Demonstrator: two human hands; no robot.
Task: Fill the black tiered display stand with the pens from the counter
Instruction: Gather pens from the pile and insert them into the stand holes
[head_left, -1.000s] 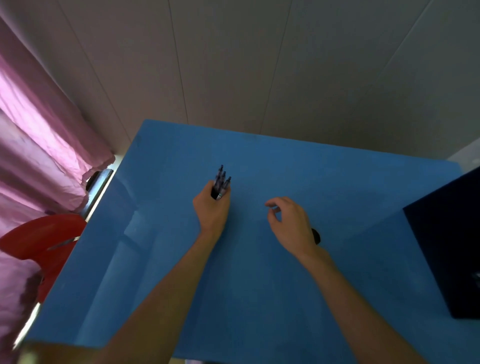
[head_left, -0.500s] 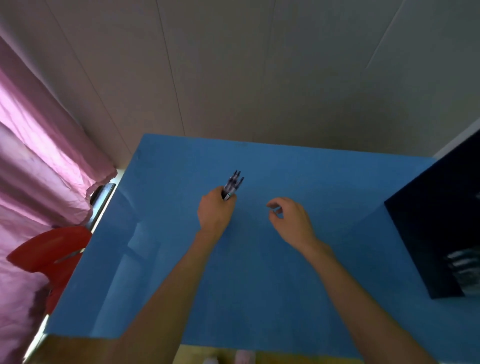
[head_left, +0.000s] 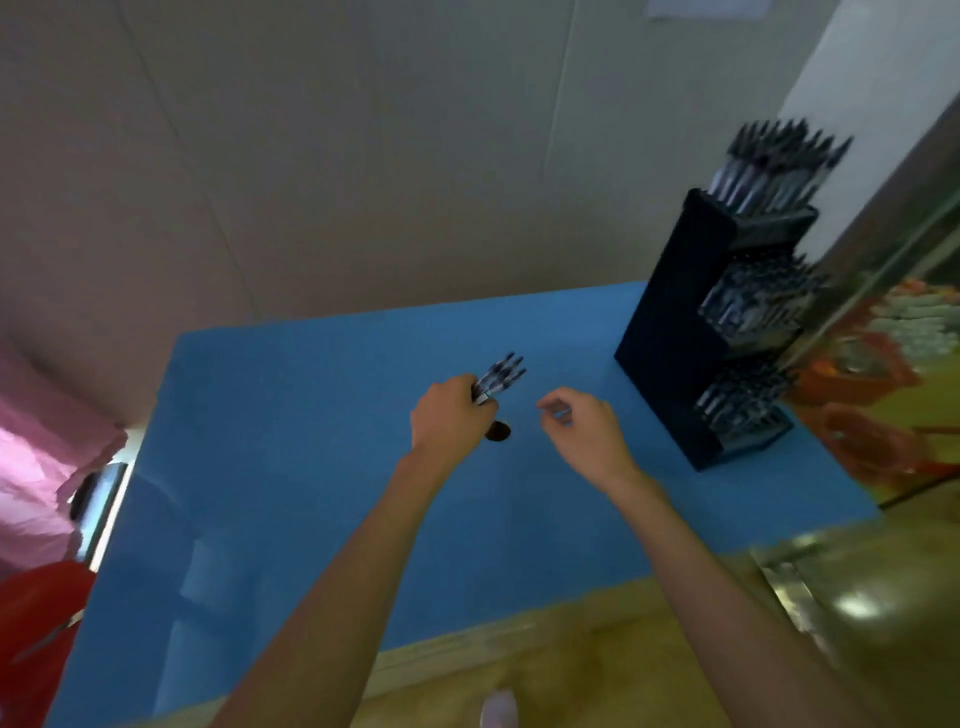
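Pens (head_left: 498, 376) bunched in left hand (head_left: 451, 418), frame centre, over blue counter (head_left: 291, 415).
Left fingers curled round the bunch; right hand (head_left: 587, 431) loosely curled, holds nothing visible. Step: carrying; next, slot them into black tiered stand (head_left: 670, 332), right.

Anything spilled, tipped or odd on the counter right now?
Nothing stands out. The black tiered display stand sits upright on the blue counter, pens standing in all three tiers. The left hand grips a bundle of dark pens; the right hand looks empty.
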